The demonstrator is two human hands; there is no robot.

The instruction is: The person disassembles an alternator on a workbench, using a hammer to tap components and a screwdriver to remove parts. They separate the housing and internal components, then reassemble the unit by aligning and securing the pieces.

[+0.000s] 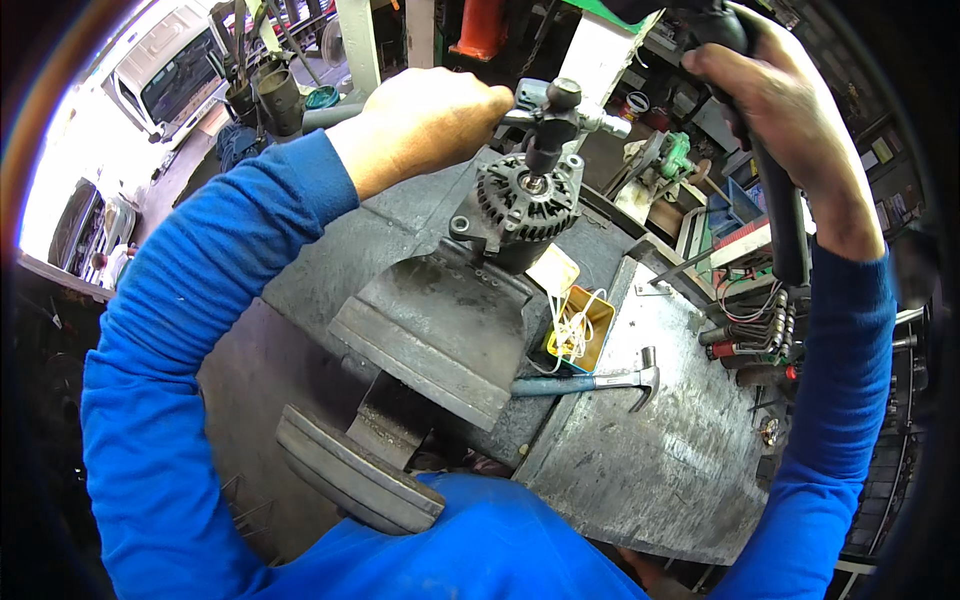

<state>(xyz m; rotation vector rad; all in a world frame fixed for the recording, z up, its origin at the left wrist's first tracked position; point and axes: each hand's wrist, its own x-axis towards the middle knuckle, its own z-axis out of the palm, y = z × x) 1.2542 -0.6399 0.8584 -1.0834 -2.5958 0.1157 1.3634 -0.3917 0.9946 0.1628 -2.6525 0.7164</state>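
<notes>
An alternator (527, 205) with a slotted metal housing sits at the far end of a big bench vise (430, 325). Over its centre shaft stands a dark socket tool (548, 125) with a rounded top, met by a grey metal bar. Closed round that bar is my left hand (435, 115), its knuckles up. High at the right, my right hand (785, 110) is wrapped round a dark tool with a long black handle (778, 215); the top edge cuts off the tool's upper end, so its kind is unclear. The two hands are well apart.
A claw hammer (600, 382) with a blue handle lies right of the vise on the metal bench (650, 470). Behind it is a small yellow box (590, 320) with white cord. Cans of tools (278, 95) stand at far left; a green machine (675, 155) is at far right.
</notes>
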